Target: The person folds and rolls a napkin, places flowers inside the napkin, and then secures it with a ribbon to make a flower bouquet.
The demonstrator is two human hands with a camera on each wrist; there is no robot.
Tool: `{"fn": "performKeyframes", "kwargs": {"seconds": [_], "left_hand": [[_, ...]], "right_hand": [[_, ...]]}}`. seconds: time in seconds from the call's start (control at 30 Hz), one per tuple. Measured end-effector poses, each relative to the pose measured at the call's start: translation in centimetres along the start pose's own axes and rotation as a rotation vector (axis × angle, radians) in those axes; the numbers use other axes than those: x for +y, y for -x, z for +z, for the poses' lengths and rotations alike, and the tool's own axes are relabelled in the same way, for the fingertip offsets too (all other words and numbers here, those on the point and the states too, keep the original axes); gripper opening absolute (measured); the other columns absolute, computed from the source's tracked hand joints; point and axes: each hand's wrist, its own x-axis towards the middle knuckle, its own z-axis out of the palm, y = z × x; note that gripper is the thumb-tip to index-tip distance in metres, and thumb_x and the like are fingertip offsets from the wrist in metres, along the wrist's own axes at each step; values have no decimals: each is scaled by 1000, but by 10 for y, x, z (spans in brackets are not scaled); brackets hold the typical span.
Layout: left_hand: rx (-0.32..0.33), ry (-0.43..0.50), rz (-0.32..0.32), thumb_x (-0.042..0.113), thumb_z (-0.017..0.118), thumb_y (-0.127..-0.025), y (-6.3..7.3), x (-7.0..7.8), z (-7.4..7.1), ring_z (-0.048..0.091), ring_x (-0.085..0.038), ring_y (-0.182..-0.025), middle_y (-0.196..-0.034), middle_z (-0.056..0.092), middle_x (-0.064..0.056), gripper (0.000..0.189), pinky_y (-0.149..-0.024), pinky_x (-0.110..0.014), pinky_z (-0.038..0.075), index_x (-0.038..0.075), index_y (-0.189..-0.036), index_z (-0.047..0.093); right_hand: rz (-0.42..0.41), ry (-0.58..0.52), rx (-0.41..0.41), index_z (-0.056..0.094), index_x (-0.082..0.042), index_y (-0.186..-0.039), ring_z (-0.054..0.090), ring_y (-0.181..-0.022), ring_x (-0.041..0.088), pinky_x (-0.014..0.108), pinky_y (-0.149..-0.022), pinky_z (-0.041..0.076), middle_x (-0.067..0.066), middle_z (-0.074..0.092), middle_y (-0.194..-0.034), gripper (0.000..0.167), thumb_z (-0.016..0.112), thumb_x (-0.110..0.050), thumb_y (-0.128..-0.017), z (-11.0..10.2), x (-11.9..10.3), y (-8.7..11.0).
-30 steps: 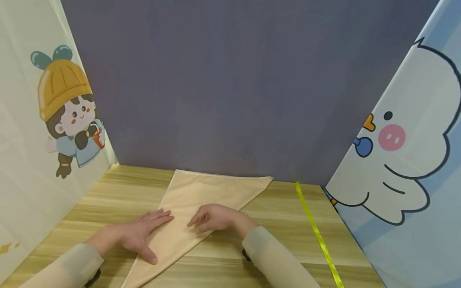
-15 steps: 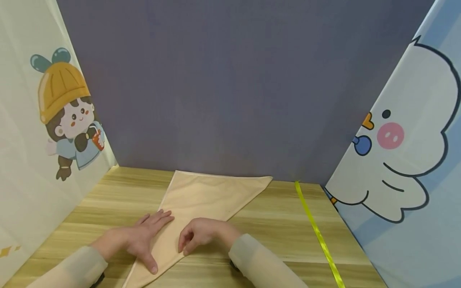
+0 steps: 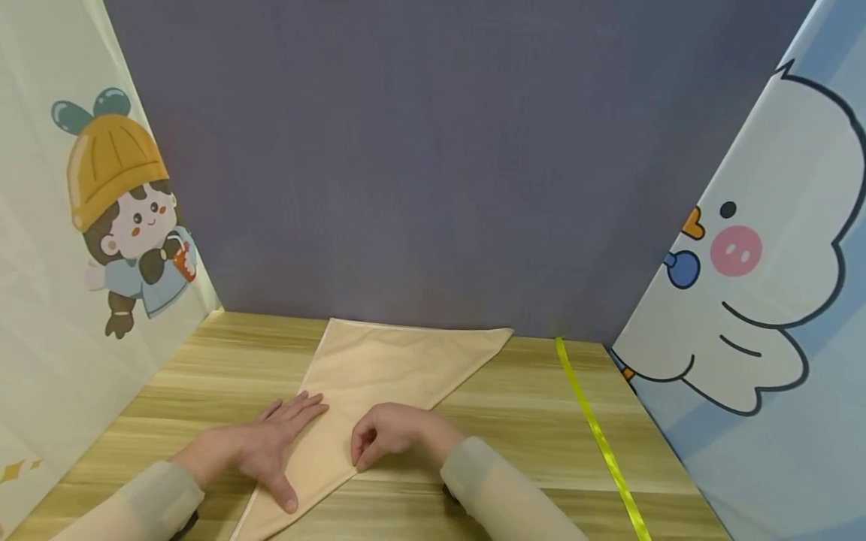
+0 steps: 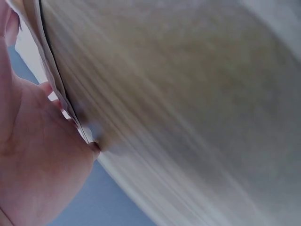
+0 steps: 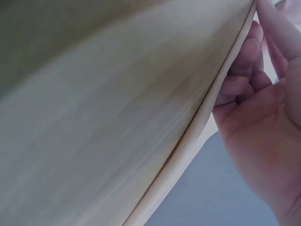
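A peach-coloured cloth (image 3: 379,361) with thin white edging lies on the table, folded into a slanting triangular shape. My left hand (image 3: 271,454) rests on its left edge, fingers and thumb spread over the fabric. On the other side, my right hand (image 3: 392,432) pinches the slanted folded edge between thumb and forefinger. The right wrist view looks low along that folded edge (image 5: 193,141), with the right hand's other fingers (image 5: 235,87) curled beside it. In the left wrist view the left palm (image 4: 44,155) stands next to the cloth's edge, its fingers partly hidden behind it.
A narrow yellow strip (image 3: 601,438) runs down the right part of the wood-patterned table (image 3: 528,421). A dark grey panel (image 3: 433,165) stands at the back, with cartoon-printed side panels at left (image 3: 40,263) and right (image 3: 805,300).
My right hand has come down from over the middle of the cloth to its slanted edge and pinched it, then shifted slightly right and away from me. The left hand stays in place.
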Motion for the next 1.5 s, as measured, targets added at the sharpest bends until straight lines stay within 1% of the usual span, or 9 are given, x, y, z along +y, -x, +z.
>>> {"fn": "performKeyframes", "kwargs": {"seconds": [0.3,0.73,0.87,1.0,1.1,1.2,1.3,1.37,1.5], "left_hand": [[11,-28,12,66,102,-61,-1,4,-1,10,-56,-166,-182,11,-27,152,-128,-80,8,3,-172,19],[-7,-29,3,66,101,-61,-2,7,-2,8,-55,-167,-183,10,-25,154,-129,-79,6,4,-174,17],[-5,-37,3,67,100,-61,-2,6,-2,9,-55,-167,-183,10,-25,154,-129,-79,7,4,-173,17],[-3,-46,4,69,100,-61,-2,5,-1,9,-56,-167,-182,10,-26,155,-129,-79,8,4,-174,17],[-6,-45,3,69,100,-60,-2,5,-1,9,-56,-167,-183,10,-25,155,-128,-79,8,4,-174,16],[-5,-42,-1,69,100,-60,-2,5,-1,9,-55,-167,-183,9,-26,155,-129,-79,7,4,-174,16],[3,-47,-1,69,100,-60,-2,5,-2,9,-56,-167,-182,10,-26,155,-129,-79,7,4,-173,17],[4,-52,-2,70,99,-59,-1,5,-2,9,-56,-167,-182,10,-27,156,-129,-79,7,3,-173,17],[0,-36,5,69,99,-60,0,5,-1,8,-57,-166,-182,9,-27,155,-128,-80,6,3,-173,16]], "right_hand": [[49,-62,113,82,-21,-89,58,-74,-2,17,-71,49,-15,72,-81,11,89,-15,-93,-15,26,20],[113,-11,219,81,-23,-92,60,-78,-1,20,-76,51,-15,72,-84,8,87,-19,-96,-39,64,42],[129,21,264,78,-24,-91,58,-79,1,23,-77,50,-15,69,-84,10,86,-22,-97,-44,73,49],[151,165,321,74,-23,-92,54,-81,4,26,-78,49,-11,65,-88,14,83,-28,-99,-46,75,58],[173,374,347,73,-22,-104,55,-92,11,31,-87,50,-6,65,-100,17,78,-37,-103,-42,68,67],[169,482,274,70,-22,-138,59,-127,22,43,-113,49,3,66,-139,40,69,-49,-107,-34,54,77],[156,444,144,47,-32,-167,34,-165,30,55,-133,31,2,37,-178,63,58,-58,-111,-26,46,86],[164,402,85,33,-39,-173,18,-172,29,59,-136,21,0,20,-185,67,51,-62,-112,-21,47,91],[202,372,87,28,-42,-174,13,-173,27,61,-137,14,-2,13,-186,68,47,-65,-112,-20,57,97]]}}
